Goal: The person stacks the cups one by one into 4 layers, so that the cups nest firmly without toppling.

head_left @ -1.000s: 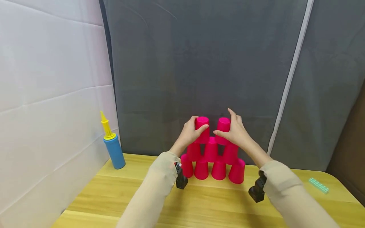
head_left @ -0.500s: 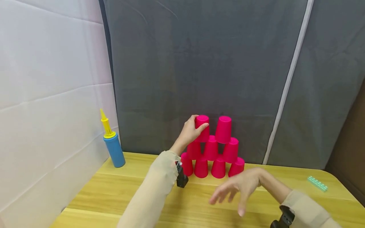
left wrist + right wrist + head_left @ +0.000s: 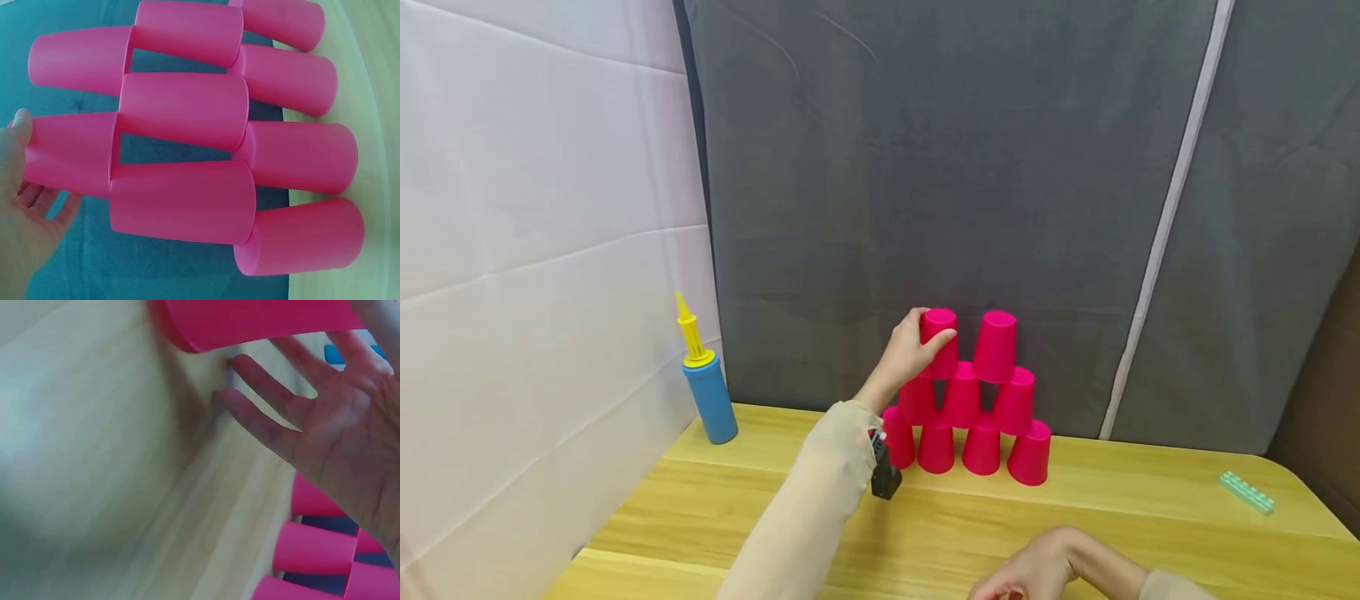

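Nine pink cups are seen stacked upside down in a pyramid (image 3: 970, 400) at the back of the table (image 3: 1075, 517), close to the grey curtain (image 3: 940, 167): four in the bottom row, three above them, two on top. The top left cup (image 3: 942, 342) is gripped by the left hand (image 3: 906, 354), with the thumb laid across its front and the fingers (image 3: 37, 200) curled round its far side. In the left wrist view the same cup (image 3: 72, 153) is shown lying against the palm, its rim resting on the cups of the middle row. The top right cup (image 3: 996, 346) stands free just beside it, untouched.

The right hand (image 3: 1037, 575) is held low over the near edge of the table, well apart from the pyramid. In the right wrist view its fingers (image 3: 269, 406) are shown spread and fairly straight, and nothing is gripped by them. A further pink cup (image 3: 250, 322) is seen on its side just beyond the fingertips in that view; whether it is touched cannot be told, since the picture is blurred.

A blue pump with a yellow nozzle (image 3: 703, 387) stands at the left back corner of the table beside the white sheet (image 3: 535, 233). A pale green toy brick (image 3: 1246, 492) lies flat near the right edge.
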